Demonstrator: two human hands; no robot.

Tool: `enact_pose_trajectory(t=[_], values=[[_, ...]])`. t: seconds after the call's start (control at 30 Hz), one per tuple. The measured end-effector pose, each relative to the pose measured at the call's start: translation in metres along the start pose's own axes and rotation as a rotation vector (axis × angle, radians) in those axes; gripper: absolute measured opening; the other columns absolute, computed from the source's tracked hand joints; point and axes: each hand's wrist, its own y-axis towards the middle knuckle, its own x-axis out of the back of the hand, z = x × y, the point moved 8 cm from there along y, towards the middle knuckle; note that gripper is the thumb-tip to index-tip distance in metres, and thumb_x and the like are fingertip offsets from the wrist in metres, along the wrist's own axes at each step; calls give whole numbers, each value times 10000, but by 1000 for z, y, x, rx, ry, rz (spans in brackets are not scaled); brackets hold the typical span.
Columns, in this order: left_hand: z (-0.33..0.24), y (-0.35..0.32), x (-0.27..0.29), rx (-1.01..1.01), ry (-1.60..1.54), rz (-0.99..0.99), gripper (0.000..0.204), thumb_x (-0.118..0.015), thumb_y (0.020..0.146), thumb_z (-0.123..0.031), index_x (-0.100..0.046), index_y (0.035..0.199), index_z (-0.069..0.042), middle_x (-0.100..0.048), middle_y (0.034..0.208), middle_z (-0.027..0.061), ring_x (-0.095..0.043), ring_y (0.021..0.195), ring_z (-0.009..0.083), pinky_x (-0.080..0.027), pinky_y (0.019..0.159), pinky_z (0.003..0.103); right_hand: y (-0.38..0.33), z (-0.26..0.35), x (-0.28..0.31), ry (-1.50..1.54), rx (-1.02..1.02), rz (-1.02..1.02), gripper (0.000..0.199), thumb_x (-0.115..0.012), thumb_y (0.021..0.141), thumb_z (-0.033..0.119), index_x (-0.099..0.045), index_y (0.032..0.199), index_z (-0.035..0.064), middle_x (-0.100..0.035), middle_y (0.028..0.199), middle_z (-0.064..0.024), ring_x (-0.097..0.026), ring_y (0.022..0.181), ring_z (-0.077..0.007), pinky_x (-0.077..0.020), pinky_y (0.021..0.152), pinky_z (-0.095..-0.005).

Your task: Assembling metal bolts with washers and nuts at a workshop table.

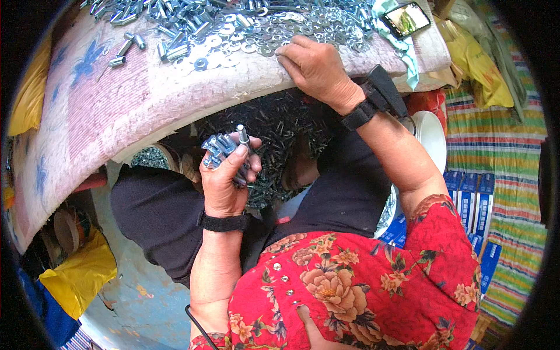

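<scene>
My left hand [220, 188], above my lap, is closed round a bunch of metal bolts [217, 150]. One bolt [242, 134] stands upright between its thumb and fingers. Over the table's near edge, my right hand [319, 69] has its thumb and fingertips pressed together at the heap of flat washers [265, 36]. Whatever is in that pinch is too small to make out. Loose metal sleeves [172, 49] and bolt parts lie piled left of the washers.
A patterned cloth covers the padded table [111, 87]. A phone [406, 20] rests on a pale green cloth at the right. Below the edge lies a dark heap of bolts [286, 125] between my knees. A white bucket [431, 137] and blue boxes [466, 195] stand at the right.
</scene>
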Motion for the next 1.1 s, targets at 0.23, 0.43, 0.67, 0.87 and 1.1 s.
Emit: enact_pose_trajectory(t=[0.23, 0.43, 0.67, 0.87, 1.1], values=[[0, 2, 2, -3, -1, 16, 202, -603, 742, -41, -555, 936, -5, -611, 848, 178, -567, 559, 176, -433, 428, 211, 8, -9, 1, 149, 9, 33, 104, -600, 748, 128, -614, 775, 29, -575, 698, -117, -577, 644, -274, -455, 550, -318], [-2, 0, 0, -9, -16, 3, 198, -596, 748, -42, -555, 936, 4, -613, 841, 174, -565, 553, 172, -434, 434, 210, -4, -2, 7, 121, 15, 18, 116, -592, 761, 122, -613, 833, 33, -546, 731, -113, -564, 647, -275, -451, 561, -318], [0, -1, -2, 2, -17, -5, 184, -598, 758, -48, -547, 927, 3, -615, 834, 162, -569, 554, 161, -428, 425, 207, 1, 5, 3, 69, 79, 82, 113, -579, 763, 124, -589, 820, 27, -531, 744, -115, -552, 642, -287, -447, 547, -337], [3, 5, -11, 7, 1, 2, 206, -611, 767, -79, -540, 944, -1, -619, 824, 149, -570, 555, 149, -436, 432, 205, 1, 6, 11, 44, 37, -110, 72, -547, 777, 83, -540, 742, 21, -507, 654, -127, -525, 576, -304, -416, 489, -354], [8, 6, -26, 10, 15, 36, 165, -615, 761, -89, -551, 893, -13, -592, 720, 67, -559, 524, 142, -425, 427, 207, -25, 86, 23, 339, 215, -142, 110, -597, 685, 15, -555, 787, 6, -532, 663, -82, -536, 561, -227, -438, 468, -299]])
